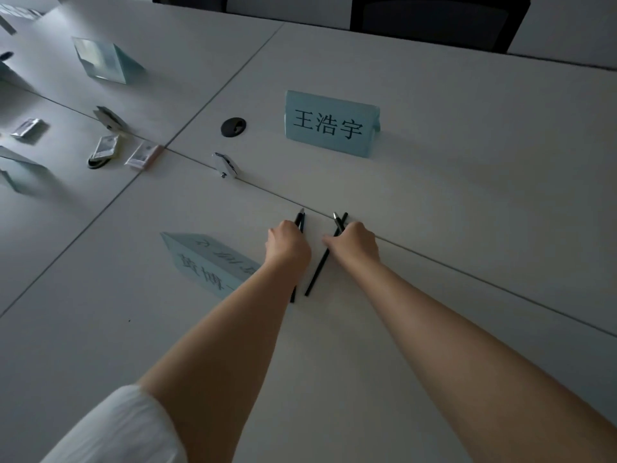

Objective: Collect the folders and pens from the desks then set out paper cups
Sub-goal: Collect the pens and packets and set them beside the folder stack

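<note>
Pens, left pair: black pens point(301, 219) at centre frame, gripped in the curled fingers of the left hand point(287, 243); silver-tipped ends show above the knuckles, a lower end shows below the wrist near the desk surface.
Pens, right pair: black pens point(319, 267) just right of centre, crossed at the top and clasped by the right hand point(355, 243); one long shaft slants down-left to the desk between the two forearms.
Sleeve: white sleeve point(117, 429) at lower left, pushed up the left arm.
Desk: pale grey desk point(367, 379) made of joined panels, with seams crossing the frame; both hands rest close to one seam.
Near name card: light blue tent card point(203, 259) just left of the left forearm, partly hidden by it.
Far name card: light blue tent card point(330, 123) above centre, upright, printed with three black characters.
Cable port: round black grommet point(233, 127) left of the far card.
Clips: white fittings point(226, 165) on the seams, centre left.
Small packets: several packets point(143, 155) at left of frame, blurred.
Chair: dark chair back point(437, 21) at the upper right edge, behind the desk.
</note>
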